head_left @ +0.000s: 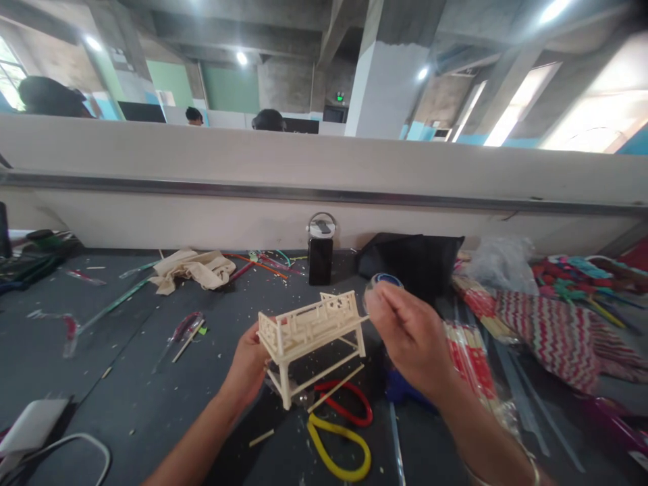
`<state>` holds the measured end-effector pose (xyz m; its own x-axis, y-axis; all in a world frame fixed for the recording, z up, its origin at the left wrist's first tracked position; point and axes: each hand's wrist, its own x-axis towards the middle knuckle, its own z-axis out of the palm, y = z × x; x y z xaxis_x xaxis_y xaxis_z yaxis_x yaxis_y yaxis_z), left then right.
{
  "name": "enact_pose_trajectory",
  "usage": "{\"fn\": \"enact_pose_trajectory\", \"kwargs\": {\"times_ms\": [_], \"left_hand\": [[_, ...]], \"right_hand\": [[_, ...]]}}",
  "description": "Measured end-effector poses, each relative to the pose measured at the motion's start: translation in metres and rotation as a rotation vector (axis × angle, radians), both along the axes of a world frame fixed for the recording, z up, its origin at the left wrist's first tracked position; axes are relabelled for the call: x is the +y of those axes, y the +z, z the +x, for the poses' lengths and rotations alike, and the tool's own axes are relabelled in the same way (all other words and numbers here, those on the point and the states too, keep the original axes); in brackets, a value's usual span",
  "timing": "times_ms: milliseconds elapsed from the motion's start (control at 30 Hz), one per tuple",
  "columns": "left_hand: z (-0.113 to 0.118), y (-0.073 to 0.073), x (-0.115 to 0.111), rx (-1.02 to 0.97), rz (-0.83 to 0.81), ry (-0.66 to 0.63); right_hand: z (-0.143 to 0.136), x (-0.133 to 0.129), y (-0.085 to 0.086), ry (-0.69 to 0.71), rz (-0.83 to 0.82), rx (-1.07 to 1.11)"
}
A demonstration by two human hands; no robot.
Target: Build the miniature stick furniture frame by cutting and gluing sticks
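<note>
A small pale wooden model (pixel 308 331), shaped like a bench with railings and four legs, is held above the dark table. My left hand (pixel 249 364) grips its left end from behind, fingers partly hidden by the model. My right hand (pixel 412 337) is closed in a pinch beside the model's right end; a thin pale stick tip shows between the model and the fingers. Behind that hand is a round clear and blue object (pixel 385 279). Below the model lie scissors or pliers with a red handle (pixel 362 405) and a yellow handle (pixel 344 466), and a loose stick (pixel 337 388).
A phone (pixel 320 262) stands upright at the back, near a black bag (pixel 415 260). Beige cloth (pixel 195 270) lies back left. Packed sticks (pixel 468 358) and a striped knitted piece (pixel 547 331) lie right. A white box with a cable (pixel 35 425) is at lower left.
</note>
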<state>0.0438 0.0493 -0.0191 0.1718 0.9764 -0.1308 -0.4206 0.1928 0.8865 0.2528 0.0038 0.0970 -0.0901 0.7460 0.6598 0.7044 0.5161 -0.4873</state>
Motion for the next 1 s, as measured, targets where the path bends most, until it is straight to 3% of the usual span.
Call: {"fn": "enact_pose_trajectory", "kwargs": {"times_ms": [200, 333, 433, 500, 600, 767, 1000], "left_hand": [[0.003, 0.004, 0.0, 0.018, -0.048, -0.079], [0.004, 0.002, 0.0, 0.03, -0.084, -0.121], [0.003, 0.002, 0.0, 0.013, -0.09, -0.136], [0.003, 0.003, -0.001, 0.015, -0.083, -0.137], [0.002, 0.005, -0.002, 0.014, -0.064, -0.136], [0.002, 0.005, -0.003, -0.023, -0.043, -0.141], [0.002, 0.0, -0.002, -0.013, -0.086, -0.154]], "right_hand": [[0.01, 0.029, 0.032, 0.35, -0.292, -0.205], [0.004, 0.047, 0.037, 0.465, -0.489, -0.435], [-0.001, 0.05, 0.036, 0.502, -0.544, -0.498], [-0.002, 0.048, 0.034, 0.509, -0.458, -0.494], [0.0, 0.044, 0.031, 0.491, -0.192, -0.498], [0.004, 0.041, 0.024, 0.392, 0.138, -0.691], [0.004, 0.034, 0.01, 0.278, 0.359, -0.897]]}}
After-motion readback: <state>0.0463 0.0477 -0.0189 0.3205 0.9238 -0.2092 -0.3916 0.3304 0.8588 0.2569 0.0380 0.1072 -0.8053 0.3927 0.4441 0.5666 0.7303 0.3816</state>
